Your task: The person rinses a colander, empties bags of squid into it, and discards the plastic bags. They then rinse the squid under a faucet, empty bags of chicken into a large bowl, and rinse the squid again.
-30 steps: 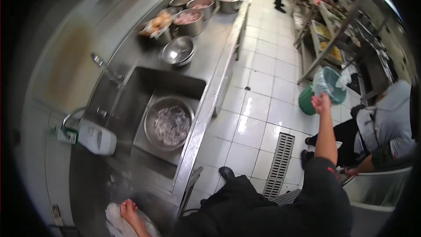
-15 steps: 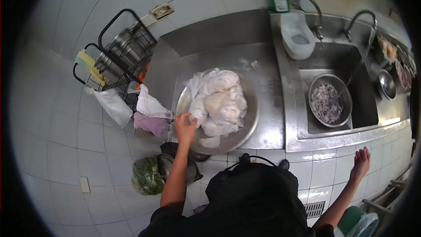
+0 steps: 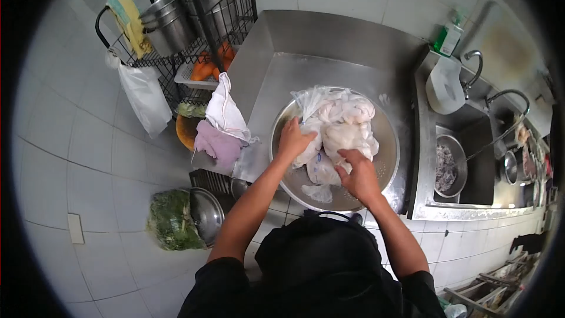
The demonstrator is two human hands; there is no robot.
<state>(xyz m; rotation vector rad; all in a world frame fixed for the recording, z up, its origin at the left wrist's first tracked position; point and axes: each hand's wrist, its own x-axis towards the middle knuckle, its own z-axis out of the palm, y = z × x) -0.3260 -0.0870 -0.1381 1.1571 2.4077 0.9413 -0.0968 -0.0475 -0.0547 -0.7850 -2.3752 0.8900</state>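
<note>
Spread hands (image 3: 297, 140) (image 3: 360, 178) at crinkled, translucent plastic bags (image 3: 347, 136), round metal bowl (image 3: 386, 156) beneath

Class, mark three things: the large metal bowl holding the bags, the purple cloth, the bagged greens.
Large metal bowl (image 3: 388, 146), head view: bare inner wall, right side.
Purple cloth (image 3: 218, 146), head view: middle of its folds.
Bagged greens (image 3: 172, 219), head view: middle of the bundle.

Your view was fairly bright and softly lit, with glare along the steel surface (image 3: 459, 212), tiles (image 3: 94, 191) bowed by distortion, corners black.
</note>
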